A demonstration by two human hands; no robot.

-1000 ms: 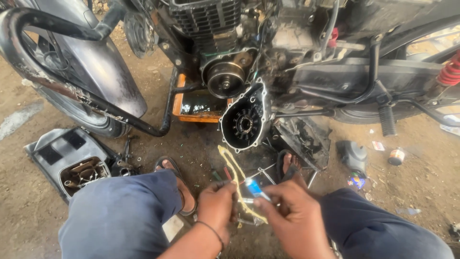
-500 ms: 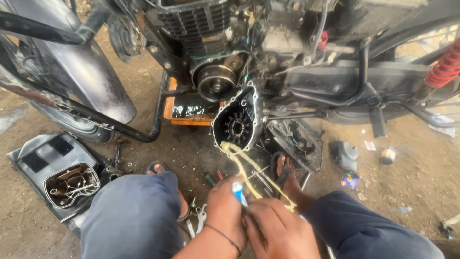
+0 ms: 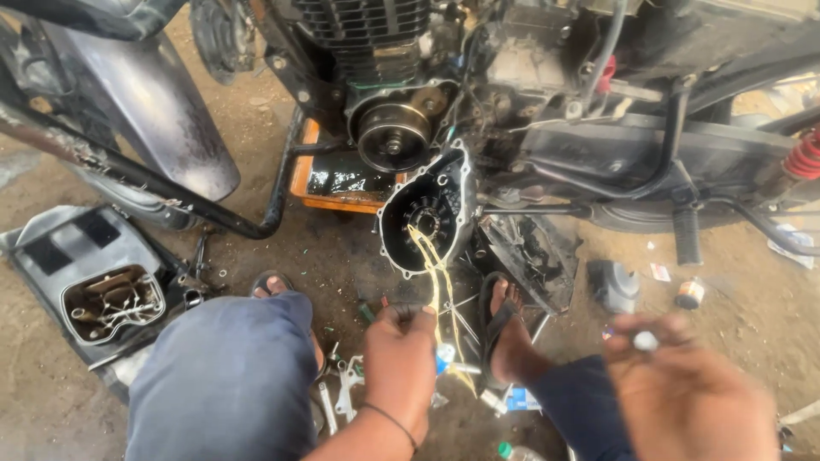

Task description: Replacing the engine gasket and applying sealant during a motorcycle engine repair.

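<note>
- Since the earlier frame the right hand (image 3: 683, 388) has been drawn away from the left hand (image 3: 400, 363) and out to the right, where it is seen blurred with motion; before, both hands were held together over the small tube.
- A small white cap (image 3: 645, 341) is pinched between the right thumb and fingertips, the other fingers loosely curled.
- The left hand is closed, knuckles up, around a small tube with a blue end (image 3: 443, 356), which shows just at its right edge.
- Yellow wires (image 3: 437, 282) are seen running from the left hand's fingers up to the engine side cover (image 3: 427, 213); whether they are gripped cannot be told.
- The cover is propped upright on the dirt floor, below the round rotor (image 3: 394, 141) of the motorcycle engine.
- An orange drain tray (image 3: 301, 175) holding dark oil lies under the engine.
- A sandalled foot (image 3: 506, 329) rests between the two hands.
- A grey plastic panel (image 3: 64, 248) with a box of small parts lies at far left.
- Wrenches (image 3: 337, 393) lie scattered beside the left knee.
</note>
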